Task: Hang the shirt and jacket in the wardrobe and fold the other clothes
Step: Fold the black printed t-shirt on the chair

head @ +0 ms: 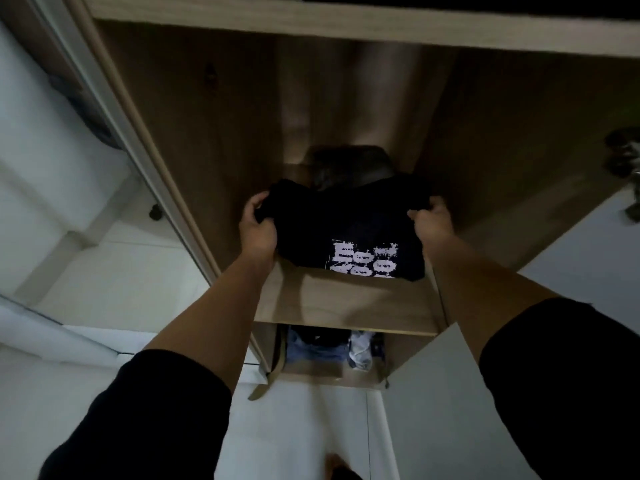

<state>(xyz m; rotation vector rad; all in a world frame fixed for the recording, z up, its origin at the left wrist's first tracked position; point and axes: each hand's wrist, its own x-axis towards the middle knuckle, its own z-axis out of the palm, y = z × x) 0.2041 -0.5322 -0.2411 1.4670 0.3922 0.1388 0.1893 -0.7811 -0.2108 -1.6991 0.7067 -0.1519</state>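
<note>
While both hands work inside the wardrobe, findings read as follows.
Item: folded black T-shirt [346, 230] with a pale printed block of lettering, lying on the wooden shelf [343, 303], front edge near the shelf lip.
Left grip: left hand [258, 226] curls round the shirt's left edge, fabric bunched in the fingers.
Right grip: right hand [431, 220] pinches the right edge.
Handling, judged: light, soft, limp; it sags unless held at both sides, so the opposite edges are the sound places to hold.
Behind: dark folded garment [349, 164], texture unclear.
Wardrobe: matt wood-grain panels, flat and square.
Below: blue denim [311, 348] on a lower shelf.
</note>
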